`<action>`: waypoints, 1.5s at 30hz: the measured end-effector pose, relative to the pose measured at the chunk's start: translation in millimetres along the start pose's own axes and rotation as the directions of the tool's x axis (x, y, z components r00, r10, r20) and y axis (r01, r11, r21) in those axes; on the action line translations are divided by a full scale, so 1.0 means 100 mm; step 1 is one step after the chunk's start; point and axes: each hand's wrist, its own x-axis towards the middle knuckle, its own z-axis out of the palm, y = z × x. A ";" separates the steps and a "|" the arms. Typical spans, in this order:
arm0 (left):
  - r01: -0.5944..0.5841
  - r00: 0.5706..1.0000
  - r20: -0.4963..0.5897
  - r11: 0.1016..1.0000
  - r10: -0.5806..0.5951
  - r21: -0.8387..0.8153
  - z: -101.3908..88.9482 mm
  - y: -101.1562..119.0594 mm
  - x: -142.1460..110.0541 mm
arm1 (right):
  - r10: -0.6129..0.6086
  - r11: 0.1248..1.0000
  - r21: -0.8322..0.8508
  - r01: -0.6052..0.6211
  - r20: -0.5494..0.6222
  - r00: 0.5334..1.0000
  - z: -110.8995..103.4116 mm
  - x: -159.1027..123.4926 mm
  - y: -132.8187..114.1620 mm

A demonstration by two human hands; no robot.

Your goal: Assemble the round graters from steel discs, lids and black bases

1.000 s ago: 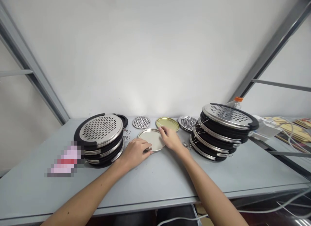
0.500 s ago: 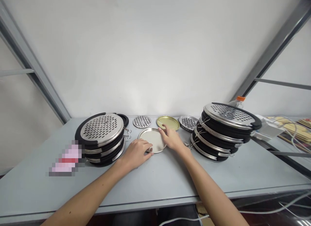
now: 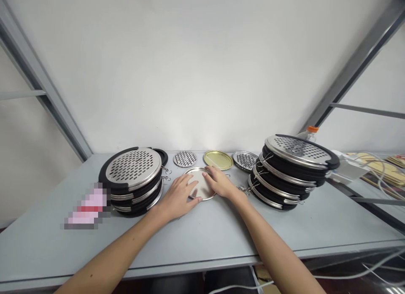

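Observation:
A round silver metal disc lies flat on the grey table, near the middle. My left hand rests on the disc's left part with the fingers stretched over it. My right hand lies on its right part, fingers spread flat. Neither hand lifts the disc. Just behind it sit a gold disc and two small perforated silver discs.
A stack of black-rimmed perforated round lids stands at the left, a taller tilted stack at the right. A blurred pink item lies at the far left. White cables and a power strip lie at the right, a bottle behind the right stack.
Both hands have slid further onto the silver disc, the left from its near edge, the right from its far edge. The disc has stayed in place.

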 end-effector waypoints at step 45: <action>0.319 0.933 -0.134 0.941 -0.333 -0.118 0.35 -0.38 0.33 | -0.086 0.992 -0.090 0.086 0.003 0.996 0.04 -0.01 -0.05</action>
